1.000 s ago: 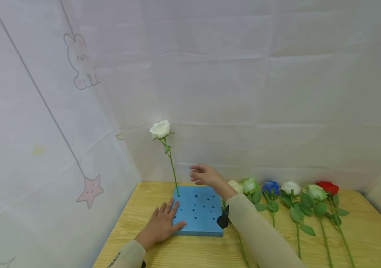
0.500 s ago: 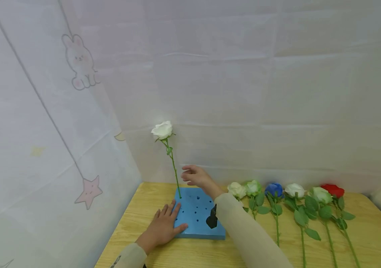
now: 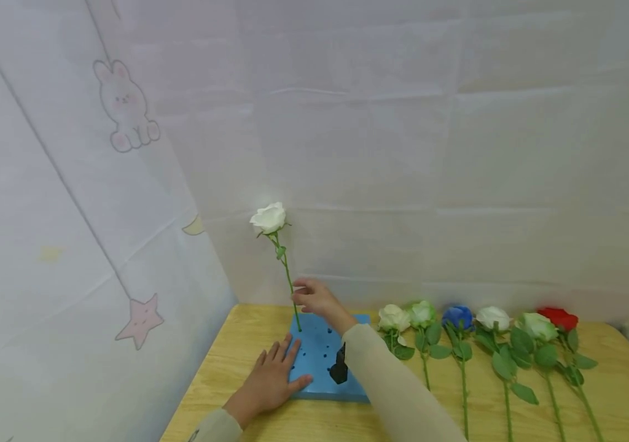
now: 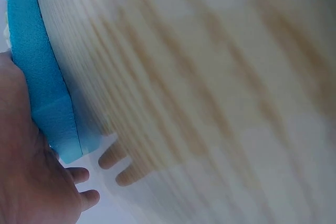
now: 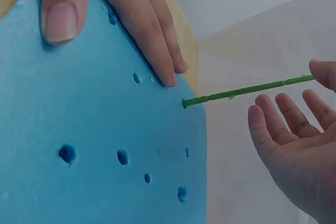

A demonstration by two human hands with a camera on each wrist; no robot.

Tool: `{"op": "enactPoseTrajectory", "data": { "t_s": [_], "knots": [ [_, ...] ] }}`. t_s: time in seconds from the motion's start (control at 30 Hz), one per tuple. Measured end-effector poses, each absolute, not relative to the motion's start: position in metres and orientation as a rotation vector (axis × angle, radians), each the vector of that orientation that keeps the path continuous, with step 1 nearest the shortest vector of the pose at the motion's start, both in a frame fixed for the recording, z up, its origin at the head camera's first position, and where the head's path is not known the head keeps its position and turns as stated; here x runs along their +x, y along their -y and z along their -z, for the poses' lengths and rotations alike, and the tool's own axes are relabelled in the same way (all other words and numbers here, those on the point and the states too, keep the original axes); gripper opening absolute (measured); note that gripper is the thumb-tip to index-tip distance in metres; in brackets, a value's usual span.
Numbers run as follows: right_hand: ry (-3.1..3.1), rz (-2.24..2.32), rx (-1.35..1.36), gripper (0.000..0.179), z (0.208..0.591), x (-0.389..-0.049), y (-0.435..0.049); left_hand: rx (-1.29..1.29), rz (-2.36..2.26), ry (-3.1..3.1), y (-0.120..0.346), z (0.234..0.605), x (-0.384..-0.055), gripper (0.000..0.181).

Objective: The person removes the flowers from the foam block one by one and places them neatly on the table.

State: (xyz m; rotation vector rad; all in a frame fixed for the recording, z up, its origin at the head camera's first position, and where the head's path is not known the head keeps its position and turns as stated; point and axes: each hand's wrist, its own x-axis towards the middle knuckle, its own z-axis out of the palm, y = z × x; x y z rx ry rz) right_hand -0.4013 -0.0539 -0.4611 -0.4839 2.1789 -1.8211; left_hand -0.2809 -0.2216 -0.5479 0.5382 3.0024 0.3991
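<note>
A white rose point(image 3: 269, 218) stands tilted a little to the left, its green stem point(image 5: 247, 90) set in a hole near the far left corner of a blue foam block point(image 3: 322, 383). My left hand point(image 3: 270, 377) rests on the block's left edge, fingers straight and spread. My right hand point(image 3: 317, 302) is beside the lower stem, fingers loosely bent. In the right wrist view the thumb overlaps the stem; the other fingers lie apart from it, and whether the thumb touches cannot be told. The left wrist view shows the left hand point(image 4: 31, 166) against the block's side.
Right of the block, several roses lie in a row on the wooden table point(image 3: 226, 350): a cream rose point(image 3: 394, 318), a blue rose point(image 3: 457, 317) and a red rose point(image 3: 559, 318) among them. A pale cloth wall point(image 3: 370, 153) rises behind.
My right hand has moved left and slightly down, from over the block to the rose's stem. The left hand keeps its place on the block. The camera view has shifted slightly.
</note>
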Motion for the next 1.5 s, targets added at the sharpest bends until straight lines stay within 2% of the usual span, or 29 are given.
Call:
{"op": "enactPoseTrajectory", "data": {
  "t_s": [0.2, 0.43, 0.8, 1.5],
  "knots": [
    [-2.220, 1.757, -0.496, 0.051, 0.465, -0.399, 0.058, 0.568, -0.418, -3.022, 0.221, 0.550, -0.280, 0.091],
    [-2.214, 1.778, -0.508, 0.030, 0.470, -0.400, 0.066, 0.581, -0.407, -3.024, 0.221, 0.550, -0.279, 0.090],
    [-2.179, 1.885, -0.450, 0.022, 0.466, -0.399, 0.067, 0.533, -0.425, -2.991, 0.218, 0.541, -0.275, 0.089],
    [-2.163, 1.865, -0.544, 0.023, 0.424, -0.383, 0.048, 0.530, -0.399, -3.011, 0.223, 0.549, -0.280, 0.092]
  ]
}}
